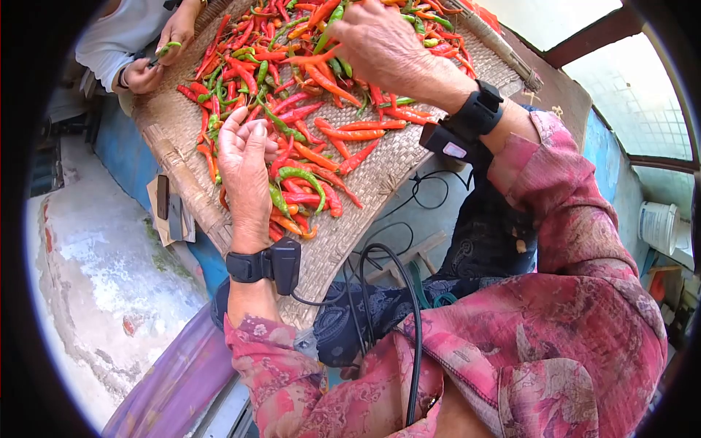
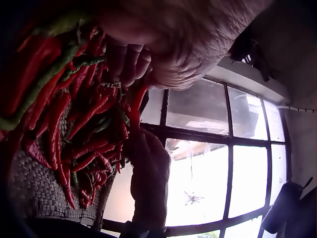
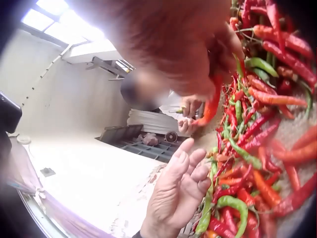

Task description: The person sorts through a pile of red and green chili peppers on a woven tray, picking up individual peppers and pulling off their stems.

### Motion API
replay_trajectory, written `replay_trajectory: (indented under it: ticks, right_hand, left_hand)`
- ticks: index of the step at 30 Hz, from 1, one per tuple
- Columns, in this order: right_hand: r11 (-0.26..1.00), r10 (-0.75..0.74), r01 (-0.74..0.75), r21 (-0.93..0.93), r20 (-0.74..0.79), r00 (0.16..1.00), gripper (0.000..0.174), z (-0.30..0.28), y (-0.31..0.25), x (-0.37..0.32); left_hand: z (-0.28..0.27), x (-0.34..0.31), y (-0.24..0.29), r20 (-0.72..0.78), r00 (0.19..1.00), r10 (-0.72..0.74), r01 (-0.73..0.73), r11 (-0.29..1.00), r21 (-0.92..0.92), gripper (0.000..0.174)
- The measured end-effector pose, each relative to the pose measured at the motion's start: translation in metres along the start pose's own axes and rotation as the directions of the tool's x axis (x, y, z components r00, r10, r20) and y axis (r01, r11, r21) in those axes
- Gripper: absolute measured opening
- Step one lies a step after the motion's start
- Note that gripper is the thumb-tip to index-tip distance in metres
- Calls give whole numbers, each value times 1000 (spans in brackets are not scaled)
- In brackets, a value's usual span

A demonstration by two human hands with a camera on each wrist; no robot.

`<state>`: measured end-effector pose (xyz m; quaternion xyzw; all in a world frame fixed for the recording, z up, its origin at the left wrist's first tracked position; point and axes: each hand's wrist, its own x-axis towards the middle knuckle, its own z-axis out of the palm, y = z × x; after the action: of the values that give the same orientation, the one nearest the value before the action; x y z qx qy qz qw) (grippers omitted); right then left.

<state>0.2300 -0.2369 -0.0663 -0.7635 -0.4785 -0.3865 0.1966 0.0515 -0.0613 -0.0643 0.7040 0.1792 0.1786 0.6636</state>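
Note:
My right hand is over the far part of a heap of red, orange and green chili peppers. Its fingers pinch an orange-red chili pepper, which sticks out to the left of the hand. In the left wrist view the same hand shows dark against the window. My left hand, at the heap's near left side, has its palm turned up and fingers loosely bent, holding nothing. A curled green chili lies just right of it. The peppers lie on a woven mat.
Across the mat at the upper left, another person's hands hold a green chili. The mat's bound edge runs along the left. Black cables loop over my lap from the wrist cameras. A white bucket stands at far right.

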Motion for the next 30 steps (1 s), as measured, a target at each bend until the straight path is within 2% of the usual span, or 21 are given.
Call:
replay_trajectory:
  ticks: [2, 3, 4, 5, 6, 8, 10, 11, 13, 14, 17, 19, 20, 22, 23, 25, 26, 27, 28, 29, 30]
  right_hand:
    - [1000, -19, 19, 2, 1, 1000, 13, 6, -2, 4]
    - [990, 44, -82, 118, 293, 955, 15, 4, -15, 5]
    - [958, 63, -209, 197, 565, 822, 17, 3, -30, 4]
    - [923, -16, -253, 291, 684, 729, 17, 12, -42, -2]
    - [886, -104, -243, 394, 680, 726, 19, 22, -53, -10]
    - [902, -121, -277, 332, 809, 575, 23, 27, -77, -12]
    - [924, -50, -285, 254, 820, 570, 27, 39, -87, -16]
    - [924, -61, -278, 261, 819, 570, 27, 43, -88, -19]
    - [911, -8, -313, 270, 768, 640, 32, 48, -88, -24]
    - [904, 25, -345, 254, 773, 634, 35, 53, -88, -25]
    - [896, 6, -334, 292, 745, 667, 33, 53, -87, -29]
    - [930, -8, -246, 274, 683, 730, 33, 53, -90, -31]
    - [929, -6, -248, 273, 683, 730, 33, 55, -90, -32]
    - [929, -7, -284, 235, 781, 625, 28, 53, -91, -24]
    - [929, 0, -289, 232, 780, 626, 28, 51, -88, -21]
    - [847, 72, -482, 224, 851, 520, 26, 49, -80, -14]
    - [849, 77, -479, 221, 847, 527, 26, 52, -72, -13]
    - [945, -108, -163, 285, 740, 664, 26, 56, -63, -12]
    - [942, -319, 170, 290, 618, 719, 26, 58, -56, -13]
    - [877, -109, -185, 444, 558, 823, 27, 59, -51, -18]
    - [877, -103, -190, 441, 558, 823, 27, 51, -50, -17]
  left_hand:
    - [-1, 1, -3, -28, 999, 18, -18, 1000, -13, 36]
    - [-2, 1, -3, -9, 1000, -1, 1, 1000, -7, 33]
    - [-3, 2, -3, 8, 1000, -20, 20, 1000, -1, 31]
    - [-1, 1, -2, -8, 1000, -16, 16, 1000, -7, 27]
    - [-2, 1, -2, -9, 1000, -17, 17, 1000, -6, 27]
    - [-3, 2, -2, -8, 1000, -19, 19, 999, -26, 26]
    - [-4, 3, -1, -29, 1000, 0, 0, 1000, -25, 24]
    - [-6, 3, -1, -31, 999, -8, 8, 1000, -27, 23]
    - [-7, 3, 1, -40, 999, -16, 15, 1000, -26, 22]
    - [-8, 3, 2, -32, 999, -2, 1, 1000, -24, 22]
    - [-6, 6, 3, -32, 999, 12, -12, 1000, -3, 21]
    - [-4, 9, 2, -20, 1000, -12, 12, 999, 32, 20]
    - [-4, 10, 0, -18, 1000, -12, 13, 999, 32, 20]
    - [-4, 12, -4, -10, 1000, -12, 13, 999, 40, 20]
    - [-5, 12, -6, -3, 1000, -12, 12, 999, 43, 20]
    - [-6, 11, -6, -10, 1000, -20, 21, 998, 60, 20]
    - [-5, 12, -6, -6, 1000, -11, 11, 998, 60, 20]
    - [-5, 11, -6, -12, 1000, -18, 19, 998, 55, 20]
    - [-4, 11, -5, -17, 999, -29, 30, 998, 51, 20]
    - [-3, 11, -5, -16, 999, -43, 43, 998, 52, 20]
    - [-2, 11, -5, -9, 999, -43, 43, 998, 54, 20]
